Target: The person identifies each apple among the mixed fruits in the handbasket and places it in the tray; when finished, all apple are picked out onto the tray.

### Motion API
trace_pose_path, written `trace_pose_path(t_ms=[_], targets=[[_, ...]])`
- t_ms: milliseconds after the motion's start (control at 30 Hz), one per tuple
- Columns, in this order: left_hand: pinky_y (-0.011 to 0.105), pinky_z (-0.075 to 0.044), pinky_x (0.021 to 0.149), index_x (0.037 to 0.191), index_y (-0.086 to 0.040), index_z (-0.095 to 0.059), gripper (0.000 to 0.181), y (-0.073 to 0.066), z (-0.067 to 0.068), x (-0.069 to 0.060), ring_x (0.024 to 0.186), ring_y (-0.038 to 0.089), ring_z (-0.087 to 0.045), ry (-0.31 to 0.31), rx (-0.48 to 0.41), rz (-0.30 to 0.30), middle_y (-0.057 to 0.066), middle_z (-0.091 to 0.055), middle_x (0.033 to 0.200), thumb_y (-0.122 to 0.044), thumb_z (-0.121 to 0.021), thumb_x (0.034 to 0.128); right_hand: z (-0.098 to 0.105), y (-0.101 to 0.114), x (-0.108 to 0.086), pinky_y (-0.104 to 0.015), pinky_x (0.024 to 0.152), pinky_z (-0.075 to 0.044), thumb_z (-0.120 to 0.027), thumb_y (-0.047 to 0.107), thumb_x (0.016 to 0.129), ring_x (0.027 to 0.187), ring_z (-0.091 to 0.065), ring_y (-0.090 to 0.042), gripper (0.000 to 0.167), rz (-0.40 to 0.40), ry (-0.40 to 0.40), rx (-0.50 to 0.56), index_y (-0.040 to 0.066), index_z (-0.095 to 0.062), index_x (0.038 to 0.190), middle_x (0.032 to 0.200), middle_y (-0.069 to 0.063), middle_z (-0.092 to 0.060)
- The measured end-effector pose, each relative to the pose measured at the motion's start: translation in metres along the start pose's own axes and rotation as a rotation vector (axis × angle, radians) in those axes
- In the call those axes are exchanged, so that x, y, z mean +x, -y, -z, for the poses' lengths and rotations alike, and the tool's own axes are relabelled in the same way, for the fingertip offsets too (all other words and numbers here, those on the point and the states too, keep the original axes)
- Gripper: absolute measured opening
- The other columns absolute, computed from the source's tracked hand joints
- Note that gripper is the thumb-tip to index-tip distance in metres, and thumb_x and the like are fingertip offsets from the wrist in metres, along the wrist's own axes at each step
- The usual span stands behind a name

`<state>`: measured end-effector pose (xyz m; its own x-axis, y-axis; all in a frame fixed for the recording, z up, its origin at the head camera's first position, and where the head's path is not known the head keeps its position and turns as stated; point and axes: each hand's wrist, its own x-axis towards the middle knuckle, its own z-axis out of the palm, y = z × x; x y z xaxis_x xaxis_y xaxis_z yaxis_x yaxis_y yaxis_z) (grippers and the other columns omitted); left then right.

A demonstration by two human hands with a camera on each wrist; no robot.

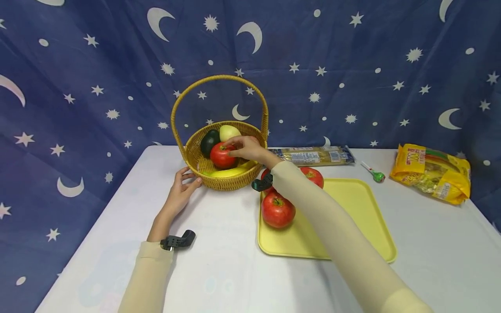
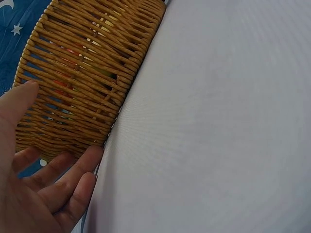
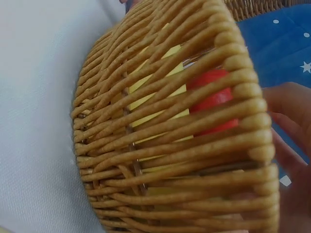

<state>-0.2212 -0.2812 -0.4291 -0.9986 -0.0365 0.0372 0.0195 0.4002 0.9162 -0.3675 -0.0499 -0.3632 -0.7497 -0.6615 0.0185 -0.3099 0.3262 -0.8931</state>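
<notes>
A wicker basket [image 1: 227,184] with a tall arched handle stands at the back left of the table. My right hand [image 1: 247,149] reaches over its rim and holds a red tomato [image 1: 222,156] inside, fingers on top and thumb at the side. Around that tomato lie a dark green avocado [image 1: 209,142], a pale yellow-green fruit [image 1: 229,131] and a banana [image 1: 231,172]. My left hand [image 1: 181,191] touches the basket's outer left side, its thumb and fingers spread against the weave [image 2: 82,82]. In the right wrist view the wall partly hides the contents.
Several more tomatoes [image 1: 278,210] sit on the left part of a yellow tray [image 1: 352,208], right of the basket. Behind the tray lies a pack of noodles [image 1: 313,156]. Farther right are a lollipop [image 1: 378,176] and a yellow food packet [image 1: 432,174]. A starry curtain [image 1: 352,65] hangs behind.
</notes>
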Motion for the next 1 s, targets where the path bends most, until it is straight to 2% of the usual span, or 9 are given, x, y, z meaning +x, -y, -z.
trace_pose_path(t_ms=[267,500,700,800,900,1000], targets=[[0.053,-0.036,0.106,0.154,-0.006,-0.008,0.073,0.002,0.001,0.002,0.123,0.043,-0.052,0.001,0.029,0.005,0.027,-0.033,0.146,-0.03,-0.053,0.1017,-0.003,-0.003,0.006,-0.034,0.111,-0.034,-0.067,0.005,0.091,0.141,-0.034,-0.026,0.042,0.032,0.05,-0.058,0.0,-0.059,0.132,0.151,-0.012,-0.04],[0.053,-0.036,0.106,0.154,-0.006,-0.01,0.074,0.002,-0.001,0.001,0.124,0.043,-0.052,-0.007,0.015,0.006,0.026,-0.033,0.146,-0.031,-0.055,0.1009,-0.008,-0.002,0.007,-0.032,0.112,-0.032,-0.07,0.0,0.087,0.141,-0.033,-0.027,0.037,0.067,0.06,-0.064,-0.005,-0.059,0.122,0.148,-0.017,-0.041],[0.054,-0.035,0.107,0.154,-0.006,-0.009,0.075,0.002,-0.001,0.002,0.124,0.043,-0.052,-0.009,0.018,0.011,0.026,-0.034,0.146,-0.032,-0.055,0.1005,-0.013,-0.001,0.008,-0.032,0.111,-0.033,-0.072,0.003,0.087,0.14,-0.035,-0.026,0.035,0.047,0.066,-0.052,-0.002,-0.056,0.117,0.147,-0.014,-0.042],[0.054,-0.034,0.108,0.154,-0.006,-0.009,0.075,0.002,-0.001,0.002,0.125,0.042,-0.051,-0.007,0.014,0.014,0.026,-0.034,0.145,-0.033,-0.055,0.1006,-0.015,-0.001,0.008,-0.034,0.108,-0.038,-0.072,0.004,0.087,0.134,-0.041,-0.027,0.046,0.056,0.095,-0.036,0.003,-0.052,0.129,0.146,-0.012,-0.044],[0.053,-0.035,0.108,0.154,-0.006,-0.009,0.075,0.002,-0.001,0.002,0.125,0.042,-0.051,-0.005,0.009,0.013,0.026,-0.034,0.145,-0.032,-0.055,0.1008,-0.016,-0.001,0.009,-0.038,0.106,-0.039,-0.074,0.01,0.087,0.132,-0.04,-0.027,0.062,0.057,0.12,-0.095,0.01,-0.047,0.142,0.148,-0.012,-0.04],[0.053,-0.035,0.107,0.154,-0.006,-0.009,0.075,0.002,-0.001,0.002,0.125,0.043,-0.051,-0.004,0.012,0.013,0.026,-0.034,0.145,-0.032,-0.054,0.101,-0.017,-0.001,0.009,-0.04,0.107,-0.038,-0.077,0.015,0.085,0.134,-0.035,-0.028,0.068,0.034,0.128,-0.164,0.016,-0.046,0.146,0.151,-0.012,-0.03]])
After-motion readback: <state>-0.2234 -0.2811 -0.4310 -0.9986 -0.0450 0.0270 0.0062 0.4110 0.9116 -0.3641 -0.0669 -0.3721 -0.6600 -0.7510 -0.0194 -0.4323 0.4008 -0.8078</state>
